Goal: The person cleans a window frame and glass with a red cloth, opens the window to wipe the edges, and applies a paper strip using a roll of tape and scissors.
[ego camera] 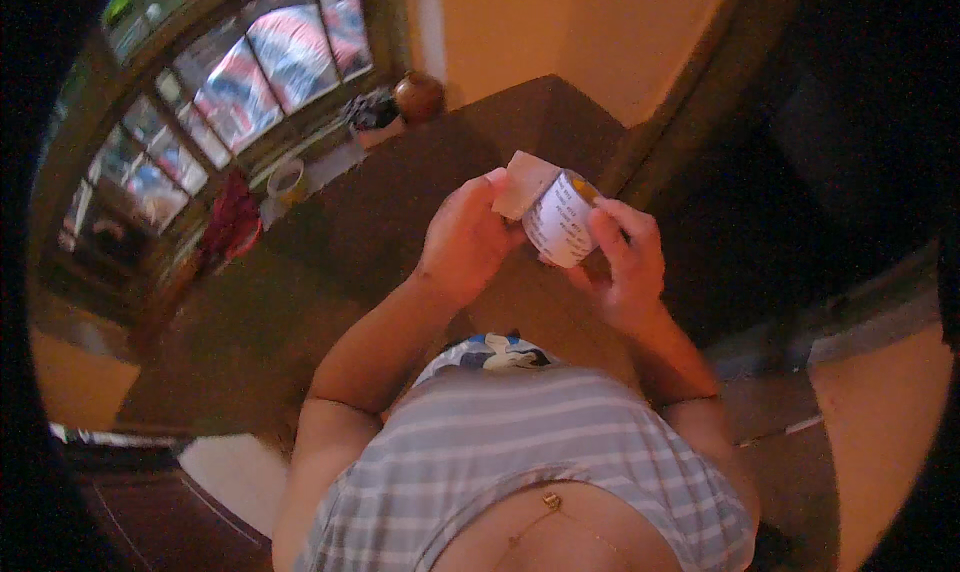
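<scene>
In front of my chest I hold a roll of wide tape (pixel 559 227) with both hands. Its outer face is white and bears rows of small printed writing; a yellowish inner core shows at the upper right end. A plain, pinkish flap (pixel 529 180), apparently the loose end of the tape, stands out to the left. My left hand (pixel 466 234) grips this flap, thumb on top. My right hand (pixel 631 253) clasps the right side of the roll, with its fingers at the rim and below. Parts of both hands' fingers are hidden behind the roll.
A barred window (pixel 292 54) lies to the left. Along its sill stand a round brown pot (pixel 418 96), a dark bundle (pixel 373 111), a pale ring-shaped thing (pixel 287 177) and a red cloth (pixel 232 216). An orange wall (pixel 570 32) rises ahead; a dark opening (pixel 757 197) is at right.
</scene>
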Demonstrator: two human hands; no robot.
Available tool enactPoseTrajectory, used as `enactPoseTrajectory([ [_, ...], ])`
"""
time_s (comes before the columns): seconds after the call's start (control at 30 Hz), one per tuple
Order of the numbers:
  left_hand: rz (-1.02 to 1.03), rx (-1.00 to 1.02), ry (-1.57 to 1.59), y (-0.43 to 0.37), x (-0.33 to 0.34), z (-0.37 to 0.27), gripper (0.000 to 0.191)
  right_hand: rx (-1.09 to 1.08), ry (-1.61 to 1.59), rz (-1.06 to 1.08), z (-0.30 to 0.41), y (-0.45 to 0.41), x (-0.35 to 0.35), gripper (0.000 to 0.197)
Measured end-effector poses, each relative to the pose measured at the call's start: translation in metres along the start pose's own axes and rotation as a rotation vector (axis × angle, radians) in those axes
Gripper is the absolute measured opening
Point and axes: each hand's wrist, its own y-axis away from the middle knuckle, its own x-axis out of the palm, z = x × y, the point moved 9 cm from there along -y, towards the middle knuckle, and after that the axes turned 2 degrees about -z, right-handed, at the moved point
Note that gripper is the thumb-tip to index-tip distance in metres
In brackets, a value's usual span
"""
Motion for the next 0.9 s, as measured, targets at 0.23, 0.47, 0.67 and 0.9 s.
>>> enactPoseTrajectory([
  [0.23,-0.421,0.092,0.073,0.056,-0.096,-0.036,0.029,-0.087,-0.259,0.088,0.068,-0.020,0.068,0.029],
  [0.47,-0.529,-0.058,-0.084,0.122,-0.131,-0.058,0.024,0.134,-0.681,0.446,0.101,-0.068,0.122,0.015],
  [0.67,-0.545,-0.095,-0.659,0.161,-0.130,-0.085,0.025,0.133,-0.852,0.708,0.125,-0.055,0.143,0.011],
  [0.9,-0.489,-0.164,-0.561,0.160,-0.135,-0.080,0.026,0.038,-0.697,0.768,0.133,-0.062,0.148,0.013],
])
